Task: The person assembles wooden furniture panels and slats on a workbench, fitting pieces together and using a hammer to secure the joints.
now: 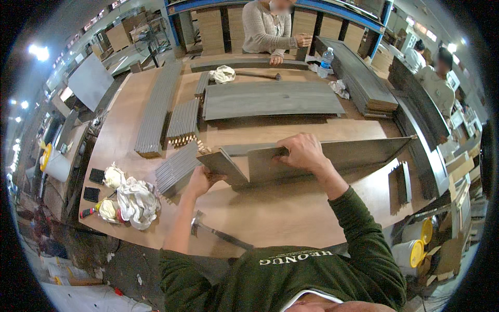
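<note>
Long grey board, head view: we are finding it upright on its long edge, in front of the person, its long axis running left to right and angling slightly away toward the right. Whether its lower edge is resting on the surface, we are not able to tell.

Right hand: fingers closing narrowly over the board's top edge, near its left end; most of its length is extending rightward from this grip.

Left hand: fingers gripping a short grey panel, which is leaning and slanting away to the left.

Governing relation: the panel's near right corner is standing just beside the board's left end, the two forming an angle; contact we are not confirming. Left fingers are lying nearer this corner than the right.

Adjacent: grey strips lying beyond the left hand; a hammer lying nearer the person.
</note>
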`<action>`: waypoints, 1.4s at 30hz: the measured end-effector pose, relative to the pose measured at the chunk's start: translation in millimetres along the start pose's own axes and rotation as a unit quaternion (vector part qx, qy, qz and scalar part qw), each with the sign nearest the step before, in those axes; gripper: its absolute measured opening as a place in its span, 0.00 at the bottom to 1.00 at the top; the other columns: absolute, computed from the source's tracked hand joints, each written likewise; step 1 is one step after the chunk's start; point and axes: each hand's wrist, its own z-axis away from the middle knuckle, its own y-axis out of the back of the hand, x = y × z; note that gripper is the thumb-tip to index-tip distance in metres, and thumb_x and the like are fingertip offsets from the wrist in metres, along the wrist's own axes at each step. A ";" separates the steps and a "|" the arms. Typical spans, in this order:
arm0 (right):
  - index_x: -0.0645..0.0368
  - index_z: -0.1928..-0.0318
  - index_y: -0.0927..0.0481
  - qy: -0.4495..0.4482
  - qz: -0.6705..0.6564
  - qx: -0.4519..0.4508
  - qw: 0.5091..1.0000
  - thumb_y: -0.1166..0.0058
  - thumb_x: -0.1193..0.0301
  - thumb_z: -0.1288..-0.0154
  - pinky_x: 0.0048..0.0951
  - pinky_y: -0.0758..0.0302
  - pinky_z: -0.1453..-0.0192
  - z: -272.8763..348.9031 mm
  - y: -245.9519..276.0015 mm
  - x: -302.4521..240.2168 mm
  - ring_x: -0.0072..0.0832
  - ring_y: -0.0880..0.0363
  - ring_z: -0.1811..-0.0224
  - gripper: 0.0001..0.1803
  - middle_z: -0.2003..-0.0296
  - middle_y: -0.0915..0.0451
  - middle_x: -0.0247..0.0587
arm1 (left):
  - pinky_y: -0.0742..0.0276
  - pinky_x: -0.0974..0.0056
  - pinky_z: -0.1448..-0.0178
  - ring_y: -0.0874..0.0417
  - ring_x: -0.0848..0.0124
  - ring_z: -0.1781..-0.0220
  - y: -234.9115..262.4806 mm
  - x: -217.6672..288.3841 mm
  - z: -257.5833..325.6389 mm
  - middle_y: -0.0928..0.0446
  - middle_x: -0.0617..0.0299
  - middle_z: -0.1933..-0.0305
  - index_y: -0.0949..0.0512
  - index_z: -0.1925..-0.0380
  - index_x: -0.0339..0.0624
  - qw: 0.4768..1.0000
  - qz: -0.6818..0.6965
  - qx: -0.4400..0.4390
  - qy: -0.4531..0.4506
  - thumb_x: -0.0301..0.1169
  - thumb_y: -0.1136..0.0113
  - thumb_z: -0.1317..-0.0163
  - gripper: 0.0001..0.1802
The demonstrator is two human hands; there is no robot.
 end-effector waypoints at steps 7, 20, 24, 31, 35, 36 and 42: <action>0.46 0.66 0.17 -0.013 -0.021 -0.008 1.000 0.35 0.52 0.56 0.41 0.27 0.65 -2.5 -1.5 0.7 0.42 0.21 0.68 0.18 0.77 0.20 0.41 | 0.25 0.64 0.59 0.18 0.67 0.64 2.1 -3.8 1.9 0.18 0.54 0.67 0.21 0.66 0.32 0.992 -0.088 0.015 -0.094 0.31 0.32 0.49 0.14; 0.48 0.70 0.18 -0.024 0.051 -0.044 0.997 0.35 0.54 0.55 0.41 0.26 0.66 1.2 -7.6 12.6 0.42 0.21 0.70 0.15 0.78 0.21 0.38 | 0.25 0.62 0.57 0.19 0.69 0.62 -30.1 -2.3 -10.5 0.18 0.56 0.66 0.23 0.58 0.37 0.986 -0.153 0.019 -0.070 0.39 0.27 0.55 0.26; 0.47 0.70 0.17 -0.016 0.013 -0.021 1.000 0.36 0.55 0.55 0.40 0.26 0.67 1.8 -7.7 11.8 0.42 0.21 0.70 0.14 0.78 0.21 0.38 | 0.26 0.61 0.50 0.23 0.67 0.53 -50.9 85.4 -20.6 0.24 0.59 0.56 0.32 0.47 0.42 0.976 0.095 0.134 -0.143 0.40 0.24 0.60 0.40; 0.49 0.61 0.19 0.007 -0.042 -0.074 0.996 0.36 0.52 0.55 0.40 0.28 0.51 -9.0 1.4 14.8 0.39 0.22 0.57 0.22 0.64 0.19 0.39 | 0.31 0.62 0.49 0.29 0.66 0.53 -82.0 51.4 -42.9 0.32 0.59 0.54 0.34 0.52 0.43 0.914 -0.026 0.323 -0.242 0.40 0.21 0.64 0.39; 0.49 0.53 0.24 0.131 -0.148 0.086 0.976 0.39 0.45 0.54 0.44 0.32 0.45 -39.9 30.7 -19.9 0.42 0.27 0.48 0.31 0.53 0.24 0.41 | 0.34 0.60 0.45 0.32 0.63 0.49 -92.9 41.1 -47.8 0.35 0.57 0.49 0.37 0.49 0.41 0.918 0.017 0.328 -0.223 0.39 0.21 0.64 0.43; 0.49 0.53 0.24 0.153 -0.186 0.094 0.966 0.38 0.45 0.54 0.43 0.32 0.46 -55.7 31.8 -43.1 0.42 0.26 0.49 0.31 0.52 0.24 0.41 | 0.35 0.60 0.44 0.33 0.62 0.47 -92.9 11.8 -45.0 0.37 0.57 0.47 0.40 0.46 0.42 0.922 0.077 0.319 -0.205 0.38 0.23 0.62 0.44; 0.55 0.56 0.23 0.178 -0.159 -0.017 0.971 0.39 0.45 0.54 0.40 0.31 0.47 -101.9 -33.6 -96.4 0.39 0.26 0.51 0.31 0.57 0.23 0.43 | 0.37 0.59 0.40 0.34 0.61 0.43 -113.9 -25.8 -55.7 0.39 0.56 0.42 0.46 0.41 0.43 0.859 0.442 0.244 -0.088 0.33 0.28 0.54 0.44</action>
